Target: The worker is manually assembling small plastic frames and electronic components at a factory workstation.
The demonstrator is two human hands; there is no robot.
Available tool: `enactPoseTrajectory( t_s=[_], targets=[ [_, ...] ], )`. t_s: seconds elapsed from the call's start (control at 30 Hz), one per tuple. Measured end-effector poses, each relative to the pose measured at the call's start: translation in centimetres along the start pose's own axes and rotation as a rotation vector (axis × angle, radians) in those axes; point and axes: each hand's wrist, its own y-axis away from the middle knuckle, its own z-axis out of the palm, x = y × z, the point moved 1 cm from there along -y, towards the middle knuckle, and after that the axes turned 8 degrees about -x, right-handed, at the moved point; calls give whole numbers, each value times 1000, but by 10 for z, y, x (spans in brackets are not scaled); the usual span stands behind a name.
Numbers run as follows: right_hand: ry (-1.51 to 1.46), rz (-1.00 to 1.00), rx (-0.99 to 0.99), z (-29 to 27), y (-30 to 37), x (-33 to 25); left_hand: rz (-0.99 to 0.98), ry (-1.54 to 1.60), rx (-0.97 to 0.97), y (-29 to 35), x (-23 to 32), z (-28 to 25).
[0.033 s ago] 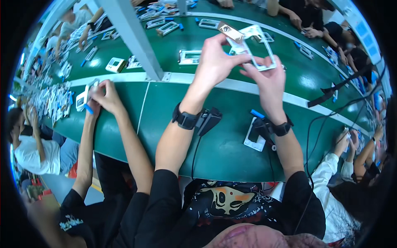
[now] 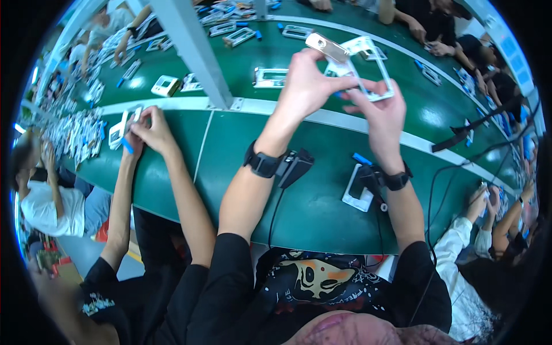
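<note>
Over the far part of the green bench my left hand [image 2: 307,86] is closed, its thumb stretched toward the right hand. A shiny copper-coloured plate [image 2: 328,47] with a round hole sticks up past its fingers. My right hand [image 2: 384,115] pinches the lower end of a white rectangular frame [image 2: 386,72] with a large opening. The frame is tilted and its left side lies close to the plate; whether they are joined I cannot tell. A bit of blue shows between my hands, too small to name. Below my right wrist lies another white frame [image 2: 348,198].
A grey post [image 2: 192,52] rises left of my hands. Several white frames [image 2: 270,78] lie on the green belt [image 2: 230,95] beyond the metal rail [image 2: 328,118]. Black cables [image 2: 432,190] hang at right. At left a co-worker's hands [image 2: 150,129] hold a white casing.
The whole view has shifted slightly, moving the scene a little to the right. My hands keep their grips. The co-worker's white casing at left has turned a little.
</note>
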Motion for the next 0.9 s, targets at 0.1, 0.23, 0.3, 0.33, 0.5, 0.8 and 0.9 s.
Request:
enactPoseTrajectory(
  t_s=[0.1, 0.23, 0.3, 0.33, 0.5, 0.8, 0.9],
  targets=[
    [199, 27, 32, -13, -2, -4, 61, 81, 123, 1, -4, -4],
    [234, -22, 143, -38, 1, 1, 70, 219, 136, 3, 10, 7],
    [201, -50, 156, -34, -1, 4, 223, -117, 81, 3, 13, 11],
    [178, -82, 182, -32, -2, 5, 220, -127, 88, 2, 13, 15],
    [148, -49, 76, -12, -3, -23, 254, -171, 188, 10, 10, 20],
    [112, 3, 78, -34, -6, -29, 500, -389, 236, 11, 22, 30],
    [124, 9, 92, -32, -6, -32, 566, -493, 285, 7, 19, 33]
  ],
)
